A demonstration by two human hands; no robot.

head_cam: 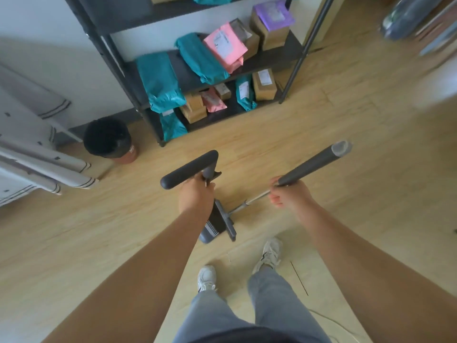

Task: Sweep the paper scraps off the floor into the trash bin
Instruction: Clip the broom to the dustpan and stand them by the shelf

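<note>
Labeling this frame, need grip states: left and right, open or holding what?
Left grip: closed, holds the dustpan by its handle.
Right grip: closed, holds the broom by its handle.

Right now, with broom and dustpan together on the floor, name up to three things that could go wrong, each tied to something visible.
1. The trash bin stands off to the left; the dustpan, carried there tilted, might spill whatever it holds.
2. The long handle of the broom above the right hand could swing into the shelf.
3. A thin cable lies near the feet: possible trip.
</note>
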